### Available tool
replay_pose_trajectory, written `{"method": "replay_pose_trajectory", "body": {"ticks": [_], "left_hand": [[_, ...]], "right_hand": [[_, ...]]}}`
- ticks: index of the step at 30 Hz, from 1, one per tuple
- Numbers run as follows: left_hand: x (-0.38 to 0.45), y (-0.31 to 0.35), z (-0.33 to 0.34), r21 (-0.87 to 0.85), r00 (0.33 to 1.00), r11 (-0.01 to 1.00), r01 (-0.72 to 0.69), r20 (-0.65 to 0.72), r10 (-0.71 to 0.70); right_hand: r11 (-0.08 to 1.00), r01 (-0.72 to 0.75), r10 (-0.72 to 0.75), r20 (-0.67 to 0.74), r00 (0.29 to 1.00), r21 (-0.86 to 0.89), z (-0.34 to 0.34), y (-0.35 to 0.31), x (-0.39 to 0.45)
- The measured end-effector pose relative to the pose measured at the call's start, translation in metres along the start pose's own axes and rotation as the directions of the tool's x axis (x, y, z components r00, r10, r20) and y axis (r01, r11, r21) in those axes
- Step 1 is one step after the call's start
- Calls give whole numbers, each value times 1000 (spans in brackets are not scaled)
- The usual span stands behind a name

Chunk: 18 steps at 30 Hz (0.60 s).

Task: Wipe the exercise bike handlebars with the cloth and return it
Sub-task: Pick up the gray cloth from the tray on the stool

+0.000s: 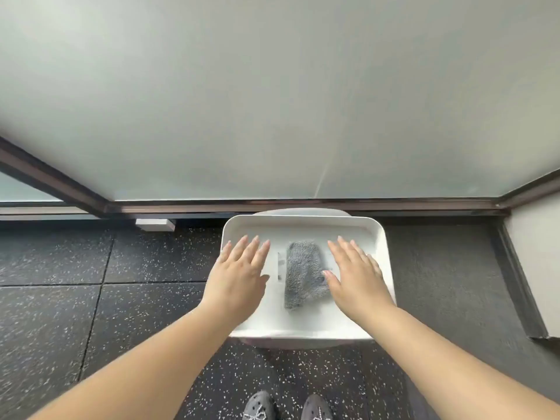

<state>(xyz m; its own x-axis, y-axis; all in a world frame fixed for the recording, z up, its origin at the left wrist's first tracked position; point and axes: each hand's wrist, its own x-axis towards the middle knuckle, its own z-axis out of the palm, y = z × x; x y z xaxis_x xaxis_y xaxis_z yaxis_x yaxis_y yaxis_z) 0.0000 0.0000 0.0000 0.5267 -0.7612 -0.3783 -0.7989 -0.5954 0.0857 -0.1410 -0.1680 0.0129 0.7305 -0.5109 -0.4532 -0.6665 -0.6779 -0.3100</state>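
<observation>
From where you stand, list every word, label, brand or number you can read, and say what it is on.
None can be read.
The white tray shows only plain slots beside the grey cloth, no print.
The shoes, speckled floor and frosted glass panel carry no visible text.

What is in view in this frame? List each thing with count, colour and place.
tray: 1, white, on a white stand by the window base
cloth: 1, grey, folded, lying in the tray's middle
floor: black speckled tiles, under everything
window: frosted, dark frame, across the top
shoes: 2, grey, bottom edge
left hand: 1, open, flat over the tray's left side
right hand: 1, open, over the tray's right side, thumb at the cloth's edge
</observation>
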Motion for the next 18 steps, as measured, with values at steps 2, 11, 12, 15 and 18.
{"method": "replay_pose_trajectory", "body": {"ticks": [2, 11, 12, 15, 18], "left_hand": [[8, -2, 18, -11, 1000, 1000, -16, 8, 16], [23, -7, 59, -123, 999, 992, -33, -2, 33], [23, -6, 60, -131, 999, 991, -33, -4, 33], [24, -6, 60, -145, 1000, 989, -29, -2, 29], [24, -8, 59, -146, 999, 989, -33, 12, 35]], "right_hand": [[1000, 0, 0, -8, 1000, 11, 18, -4, 11], [995, -97, 99, -180, 979, 25, 65, -37, 41], [994, -109, 110, -177, 978, 15, 68, -37, 42], [993, -117, 119, -166, 979, 24, 75, -36, 47], [991, -101, 114, -157, 981, 88, 77, -38, 53]]}}
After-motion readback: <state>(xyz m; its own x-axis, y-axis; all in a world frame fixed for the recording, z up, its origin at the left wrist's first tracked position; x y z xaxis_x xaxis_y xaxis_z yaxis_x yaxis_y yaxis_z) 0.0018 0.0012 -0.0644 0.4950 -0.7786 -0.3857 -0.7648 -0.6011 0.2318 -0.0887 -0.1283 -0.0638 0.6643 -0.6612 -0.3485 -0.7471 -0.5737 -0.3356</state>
